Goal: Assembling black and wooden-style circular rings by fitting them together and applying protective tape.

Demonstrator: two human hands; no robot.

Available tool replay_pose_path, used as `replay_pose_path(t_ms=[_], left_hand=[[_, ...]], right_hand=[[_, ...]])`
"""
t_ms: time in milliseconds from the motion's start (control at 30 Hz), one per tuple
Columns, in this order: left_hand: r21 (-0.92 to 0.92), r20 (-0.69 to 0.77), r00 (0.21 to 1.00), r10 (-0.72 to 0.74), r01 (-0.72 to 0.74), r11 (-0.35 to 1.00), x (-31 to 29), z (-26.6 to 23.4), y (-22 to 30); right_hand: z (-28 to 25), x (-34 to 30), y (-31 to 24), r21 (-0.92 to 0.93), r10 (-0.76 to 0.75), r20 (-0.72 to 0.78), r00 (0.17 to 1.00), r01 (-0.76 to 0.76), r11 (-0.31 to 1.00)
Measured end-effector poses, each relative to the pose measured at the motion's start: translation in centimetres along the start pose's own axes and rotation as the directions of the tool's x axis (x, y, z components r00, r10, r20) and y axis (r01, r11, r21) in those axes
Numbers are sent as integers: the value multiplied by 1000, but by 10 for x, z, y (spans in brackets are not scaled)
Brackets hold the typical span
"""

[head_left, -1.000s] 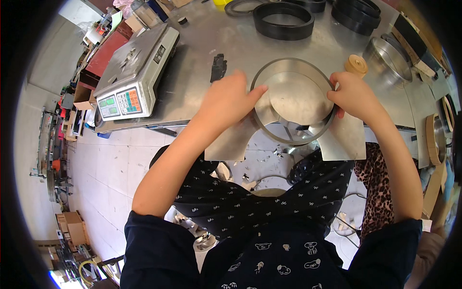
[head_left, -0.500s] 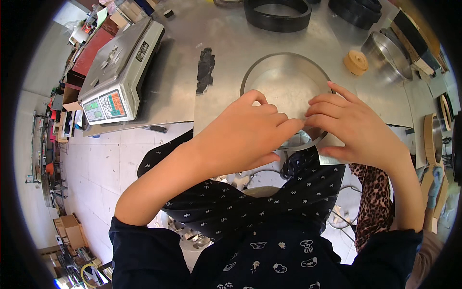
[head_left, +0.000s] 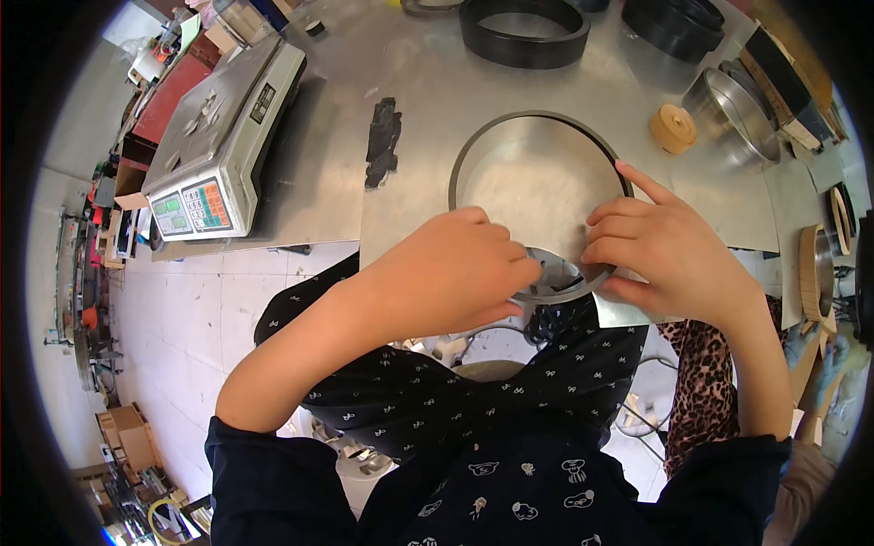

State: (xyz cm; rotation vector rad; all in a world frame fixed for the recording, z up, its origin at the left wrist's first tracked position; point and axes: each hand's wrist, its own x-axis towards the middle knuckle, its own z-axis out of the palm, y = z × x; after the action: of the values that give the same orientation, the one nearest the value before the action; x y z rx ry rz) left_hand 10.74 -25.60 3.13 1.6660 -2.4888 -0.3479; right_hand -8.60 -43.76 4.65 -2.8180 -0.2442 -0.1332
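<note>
A wide, thin-walled metal ring (head_left: pixel 481 137) rests at the near edge of a metal-topped table (head_left: pixel 428 109), its near side reaching over a cutout in that edge. My left hand (head_left: pixel 446 273) is closed on the ring's near-left rim, fingers curled inward and thumb on the outside. On the right rim, my right hand (head_left: pixel 669 246) bends its fingers inside the wall with the thumb outside. Its index finger stretches along the outer rim. My left hand hides part of the near-left wall.
To the left stands a weighing scale (head_left: pixel 218 136) with scraps on its pan. Black rings (head_left: pixel 523 50) lie at the back. A tan round knob-like piece (head_left: pixel 674 129) and shiny metal rings (head_left: pixel 728 114) sit at right. Another person's leopard-print clothing (head_left: pixel 706 391) shows beside my right arm.
My left hand has shifted left along the near rim, away from my right hand. The ring sits slightly lower in view, and my right hand keeps its hold.
</note>
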Motion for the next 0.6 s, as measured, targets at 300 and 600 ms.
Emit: replay_pose_path(t_ms=[300, 600], left_hand=[[-22, -91, 994, 64, -66, 998, 4, 5, -4], [-54, 89, 996, 3, 2, 999, 5, -3, 7]], right_hand=[[-7, -2, 13, -207, 38, 2, 999, -37, 978], [-28, -6, 15, -325, 28, -114, 993, -64, 944]])
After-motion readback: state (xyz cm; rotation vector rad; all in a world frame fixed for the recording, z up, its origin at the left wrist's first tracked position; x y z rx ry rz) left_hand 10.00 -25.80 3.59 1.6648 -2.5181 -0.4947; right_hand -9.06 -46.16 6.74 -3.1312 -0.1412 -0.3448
